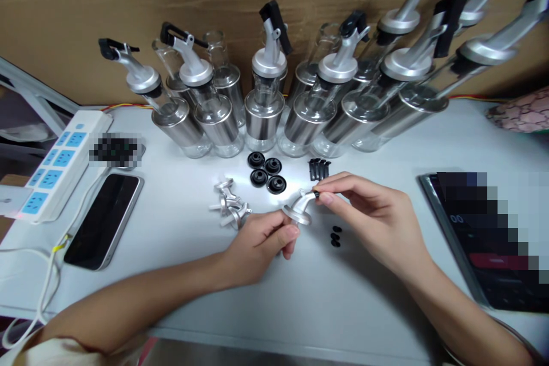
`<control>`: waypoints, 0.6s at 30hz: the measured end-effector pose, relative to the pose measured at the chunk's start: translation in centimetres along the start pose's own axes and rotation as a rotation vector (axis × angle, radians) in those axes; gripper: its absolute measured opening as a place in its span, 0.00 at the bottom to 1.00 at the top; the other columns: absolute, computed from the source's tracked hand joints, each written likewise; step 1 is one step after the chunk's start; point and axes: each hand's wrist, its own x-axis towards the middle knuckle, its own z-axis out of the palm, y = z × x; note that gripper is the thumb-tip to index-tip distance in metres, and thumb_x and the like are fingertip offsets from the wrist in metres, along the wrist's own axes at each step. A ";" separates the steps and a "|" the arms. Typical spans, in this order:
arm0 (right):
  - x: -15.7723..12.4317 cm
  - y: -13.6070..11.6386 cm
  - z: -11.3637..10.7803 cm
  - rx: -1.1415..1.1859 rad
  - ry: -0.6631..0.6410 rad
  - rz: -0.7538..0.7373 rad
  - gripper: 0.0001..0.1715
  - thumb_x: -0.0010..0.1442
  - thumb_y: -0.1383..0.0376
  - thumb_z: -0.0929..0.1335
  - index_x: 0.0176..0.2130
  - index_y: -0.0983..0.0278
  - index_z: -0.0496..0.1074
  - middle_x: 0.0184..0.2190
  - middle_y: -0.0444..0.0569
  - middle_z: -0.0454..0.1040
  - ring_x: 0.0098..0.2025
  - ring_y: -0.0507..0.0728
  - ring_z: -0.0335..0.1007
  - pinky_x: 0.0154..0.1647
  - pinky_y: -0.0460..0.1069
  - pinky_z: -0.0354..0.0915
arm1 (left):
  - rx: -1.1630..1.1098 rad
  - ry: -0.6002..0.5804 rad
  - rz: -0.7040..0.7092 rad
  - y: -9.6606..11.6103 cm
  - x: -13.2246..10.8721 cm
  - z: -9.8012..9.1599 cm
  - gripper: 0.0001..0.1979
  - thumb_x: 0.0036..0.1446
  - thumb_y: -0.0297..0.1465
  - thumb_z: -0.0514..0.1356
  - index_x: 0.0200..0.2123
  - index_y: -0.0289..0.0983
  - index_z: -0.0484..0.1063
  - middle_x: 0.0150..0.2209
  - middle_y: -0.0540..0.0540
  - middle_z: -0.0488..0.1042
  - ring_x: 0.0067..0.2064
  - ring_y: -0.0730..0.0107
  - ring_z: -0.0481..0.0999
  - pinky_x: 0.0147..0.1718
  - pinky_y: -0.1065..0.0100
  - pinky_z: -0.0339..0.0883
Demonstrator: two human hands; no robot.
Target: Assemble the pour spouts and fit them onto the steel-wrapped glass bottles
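My left hand [261, 243] is closed around the base of a silver pourer spout [300, 209], held just above the white table [300, 297]. My right hand [369, 211] pinches a small black piece [316, 194] against the tip of that spout. Two small black bits [335, 236] lie on the table below the spout. Several loose silver spouts [229, 203] lie to the left of my left hand. Black round gaskets [266, 172] and a bunch of black clips [319, 168] sit just beyond the hands.
A row of glass and steel dispenser bottles [263, 108] stands along the cardboard back wall, several with spouts fitted. A phone [105, 218] and a white power strip [60, 163] lie at the left. A dark tablet [489, 240] lies at the right.
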 end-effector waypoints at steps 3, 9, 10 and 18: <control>0.0 0.0 0.0 -0.003 0.002 -0.004 0.02 0.55 0.64 0.71 0.30 0.59 0.78 0.31 0.46 0.80 0.35 0.55 0.76 0.38 0.50 0.70 | 0.000 0.000 0.003 0.0 0.0 0.0 0.17 0.61 0.38 0.51 0.23 0.37 0.64 0.21 0.50 0.67 0.25 0.74 0.65 0.27 0.70 0.60; 0.0 0.1 -0.1 -0.019 -0.004 -0.015 0.03 0.55 0.65 0.71 0.32 0.58 0.78 0.32 0.46 0.80 0.35 0.56 0.75 0.38 0.50 0.70 | -0.008 -0.002 0.022 -0.1 0.1 0.0 0.17 0.61 0.38 0.51 0.23 0.37 0.64 0.21 0.50 0.67 0.25 0.74 0.65 0.27 0.70 0.60; -0.1 0.1 -0.1 -0.021 -0.004 -0.017 0.03 0.56 0.65 0.71 0.32 0.58 0.78 0.32 0.46 0.80 0.35 0.56 0.75 0.38 0.50 0.70 | -0.012 -0.002 0.027 -0.1 0.0 0.0 0.17 0.61 0.37 0.51 0.23 0.37 0.64 0.21 0.51 0.66 0.25 0.74 0.65 0.27 0.70 0.60; -0.3 0.2 -0.1 -0.014 -0.034 0.002 0.04 0.56 0.63 0.71 0.35 0.59 0.76 0.33 0.46 0.78 0.35 0.55 0.74 0.37 0.49 0.70 | -0.003 0.001 0.018 0.1 0.1 0.0 0.15 0.61 0.36 0.53 0.23 0.36 0.64 0.21 0.51 0.66 0.25 0.75 0.64 0.27 0.71 0.58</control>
